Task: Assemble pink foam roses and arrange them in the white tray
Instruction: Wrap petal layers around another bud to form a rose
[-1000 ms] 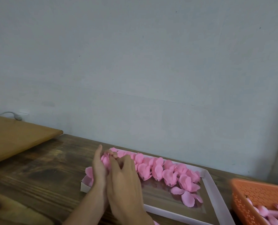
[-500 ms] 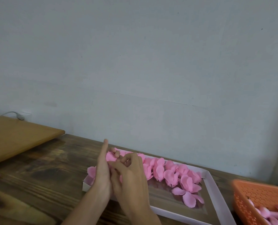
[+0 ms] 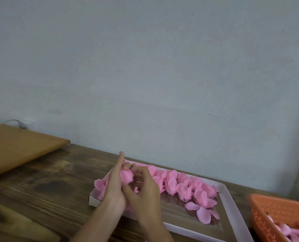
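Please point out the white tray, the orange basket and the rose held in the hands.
white tray (image 3: 230,208): head view, right rim.
orange basket (image 3: 276,215): head view, perforated front wall.
rose (image 3: 127,177): head view, outer petal.

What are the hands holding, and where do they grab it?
A pink foam rose, over the white tray: the left hand cups its left side, the right hand grips its right side.

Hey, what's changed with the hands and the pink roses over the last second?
The right hand has drawn slightly away from the left hand, its fingers curling, so the pink rose that both hands hold over the tray's left end now shows between them. Nothing was let go. The row of roses in the white tray, the loose petals and the orange basket stayed as they were.
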The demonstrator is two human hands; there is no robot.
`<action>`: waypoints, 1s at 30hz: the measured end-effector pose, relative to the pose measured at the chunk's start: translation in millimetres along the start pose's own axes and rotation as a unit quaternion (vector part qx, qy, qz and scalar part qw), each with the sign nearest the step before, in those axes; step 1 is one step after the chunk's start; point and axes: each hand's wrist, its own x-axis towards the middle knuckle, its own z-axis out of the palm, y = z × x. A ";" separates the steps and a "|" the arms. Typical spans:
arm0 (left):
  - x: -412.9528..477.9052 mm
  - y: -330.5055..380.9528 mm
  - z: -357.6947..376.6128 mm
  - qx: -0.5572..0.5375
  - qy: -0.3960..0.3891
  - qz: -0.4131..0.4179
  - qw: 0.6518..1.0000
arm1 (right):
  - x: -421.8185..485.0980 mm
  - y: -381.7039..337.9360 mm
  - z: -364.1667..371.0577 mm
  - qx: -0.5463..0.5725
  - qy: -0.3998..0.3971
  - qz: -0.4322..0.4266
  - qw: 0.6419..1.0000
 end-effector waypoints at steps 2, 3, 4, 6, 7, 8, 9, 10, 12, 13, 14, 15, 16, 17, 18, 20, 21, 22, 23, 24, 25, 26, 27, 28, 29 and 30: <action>-2.6 -3.9 -0.6 0.011 -0.011 -0.014 1.000 | 0.3 -0.5 -1.8 0.010 0.004 0.011 1.000; -5.0 -4.4 1.1 -0.022 -0.022 -0.032 0.999 | 1.3 -0.2 -3.3 0.026 0.007 0.023 0.999; -6.8 -4.7 2.8 -0.031 -0.043 -0.036 0.998 | 3.4 -0.6 -5.8 0.047 0.008 0.040 0.998; -7.0 -3.8 1.4 0.008 -0.106 -0.011 0.994 | 10.3 -4.0 -13.1 0.101 -0.010 0.079 0.992; -7.1 -1.0 0.7 0.039 -0.137 0.010 0.990 | 13.8 -6.3 -17.1 0.133 -0.030 0.100 0.986; -6.4 2.2 -1.2 0.073 -0.150 0.031 0.986 | 16.3 -8.7 -20.6 0.165 -0.053 0.124 0.977; -6.4 4.8 -1.3 0.108 -0.147 0.053 0.982 | 17.5 -10.6 -22.4 0.200 -0.076 0.149 0.965; -5.9 7.6 -2.5 0.140 -0.142 0.069 0.978 | 18.3 -11.3 -22.4 0.232 -0.096 0.171 0.953; -6.3 10.5 -3.1 0.189 -0.134 0.088 0.969 | 18.5 -11.9 -19.3 0.282 -0.120 0.209 0.929; -5.7 11.6 -3.2 0.201 -0.132 0.093 0.966 | 18.3 -11.4 -16.9 0.303 -0.126 0.224 0.918; -5.2 12.3 -3.5 0.205 -0.127 0.098 0.966 | 18.4 -11.1 -15.6 0.321 -0.130 0.236 0.908; -4.8 12.7 -3.5 0.204 -0.120 0.101 0.966 | 18.4 -11.8 -15.9 0.332 -0.134 0.243 0.902; -4.7 12.4 -2.9 0.199 -0.112 0.103 0.968 | 18.6 -12.7 -17.8 0.324 -0.142 0.248 0.902; -4.7 11.2 -1.8 0.193 -0.102 0.105 0.970 | 18.9 -12.6 -21.8 0.286 -0.156 0.249 0.912; -4.5 9.0 -0.8 0.189 -0.093 0.110 0.971 | 19.7 -12.5 -27.0 0.224 -0.171 0.238 0.930; -3.7 2.7 0.3 0.195 -0.057 0.140 0.969 | 22.3 -11.1 -36.7 0.089 -0.157 0.184 0.966; -2.8 0.4 0.1 0.220 -0.018 0.170 0.960 | 23.6 -10.8 -41.5 0.034 -0.117 0.138 0.983; -1.3 -0.8 -0.9 0.254 0.028 0.209 0.944 | 24.6 -10.4 -45.9 -0.018 -0.052 0.075 0.996; 0.1 -1.0 -1.8 0.296 0.068 0.251 0.919 | 25.8 -10.8 -50.1 -0.062 0.005 -0.001 0.998; 0.9 -1.2 -2.2 0.339 0.088 0.289 0.891 | 27.1 -11.7 -54.0 -0.101 0.030 -0.069 0.992; 0.9 -1.1 -2.1 0.379 0.089 0.320 0.864 | 28.1 -12.2 -56.5 -0.129 0.023 -0.120 0.984; 0.3 -1.0 -2.2 0.412 0.081 0.340 0.842 | 28.4 -12.9 -57.8 -0.149 -0.007 -0.157 0.976; -0.7 -1.4 -2.5 0.431 0.070 0.348 0.829 | 28.3 -12.8 -57.8 -0.170 -0.045 -0.178 0.968; -1.5 -2.2 -3.3 0.439 0.056 0.348 0.827 | 27.3 -13.3 -56.8 -0.194 -0.075 -0.190 0.959; -1.4 -3.7 -4.3 0.441 0.041 0.345 0.828 | 26.5 -12.3 -55.5 -0.213 -0.091 -0.196 0.953; -1.0 -5.5 -5.0 0.442 0.029 0.343 0.828 | 25.7 -10.6 -54.4 -0.218 -0.098 -0.199 0.950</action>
